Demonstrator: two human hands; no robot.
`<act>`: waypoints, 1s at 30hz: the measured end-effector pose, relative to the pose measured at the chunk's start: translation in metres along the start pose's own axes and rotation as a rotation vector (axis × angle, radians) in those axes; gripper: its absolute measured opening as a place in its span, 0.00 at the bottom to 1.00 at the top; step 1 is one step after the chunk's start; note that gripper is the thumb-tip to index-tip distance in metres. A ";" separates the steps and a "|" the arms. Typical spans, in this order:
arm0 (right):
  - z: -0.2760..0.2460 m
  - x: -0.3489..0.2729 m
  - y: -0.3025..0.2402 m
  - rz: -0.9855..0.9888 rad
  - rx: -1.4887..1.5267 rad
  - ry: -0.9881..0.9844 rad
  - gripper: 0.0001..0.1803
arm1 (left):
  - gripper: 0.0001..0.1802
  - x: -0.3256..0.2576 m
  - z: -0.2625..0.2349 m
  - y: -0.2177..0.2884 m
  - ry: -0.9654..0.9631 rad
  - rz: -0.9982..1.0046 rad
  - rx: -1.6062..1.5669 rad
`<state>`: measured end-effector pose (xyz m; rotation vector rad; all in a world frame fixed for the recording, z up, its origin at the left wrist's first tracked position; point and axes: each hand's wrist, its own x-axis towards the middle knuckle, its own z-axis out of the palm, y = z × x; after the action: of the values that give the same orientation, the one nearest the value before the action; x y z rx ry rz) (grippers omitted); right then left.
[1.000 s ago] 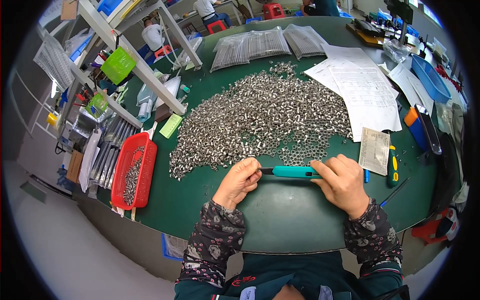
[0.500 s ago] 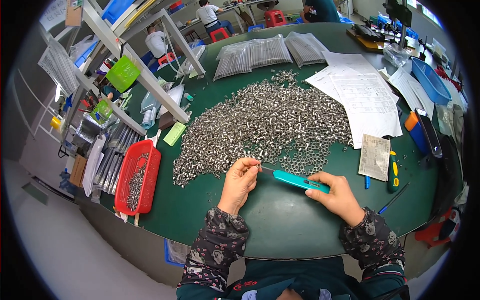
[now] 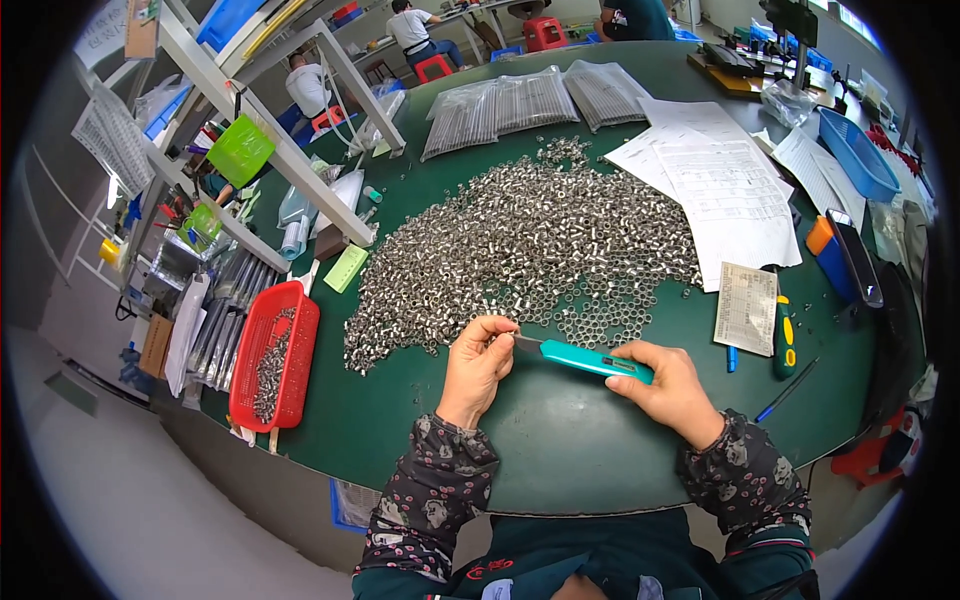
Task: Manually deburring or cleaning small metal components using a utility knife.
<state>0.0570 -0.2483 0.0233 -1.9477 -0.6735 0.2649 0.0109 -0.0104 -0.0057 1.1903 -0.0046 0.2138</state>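
Observation:
My right hand [image 3: 664, 384] is closed around the end of a teal utility knife [image 3: 588, 360], its blade pointing left. The blade tip meets the fingertips of my left hand [image 3: 478, 368], which pinches a small metal ring [image 3: 514, 334], mostly covered by the fingers. Just beyond both hands spreads a large heap of small silvery metal rings [image 3: 520, 235] on the green table [image 3: 560, 450]. A red plastic basket [image 3: 308, 345] at the left holds more small metal pieces.
Papers [image 3: 735, 205], a printed card [image 3: 746, 308], a green-yellow screwdriver [image 3: 785, 345] and a blue pen [image 3: 785, 390] lie at the right. Bagged metal tubes [image 3: 535, 105] lie at the back. A white shelf frame [image 3: 300, 165] stands left; people sit farther off.
The knife and my right hand have shifted slightly left, and the blade has come closer to my left fingertips. My left hand keeps its pinch in nearly the same place.

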 end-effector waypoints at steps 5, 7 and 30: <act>0.001 -0.002 -0.008 -0.256 -0.356 0.237 0.14 | 0.06 0.001 -0.001 0.002 0.020 -0.149 -0.134; 0.001 0.001 -0.003 -0.308 -0.302 0.314 0.14 | 0.06 0.000 0.001 0.002 0.014 -0.155 -0.178; 0.000 -0.002 -0.003 -0.115 -0.185 0.104 0.16 | 0.07 0.004 -0.001 0.005 0.064 -0.181 -0.215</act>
<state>0.0542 -0.2485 0.0257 -2.0730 -0.7609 0.0309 0.0134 -0.0067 -0.0008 0.9630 0.1328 0.0894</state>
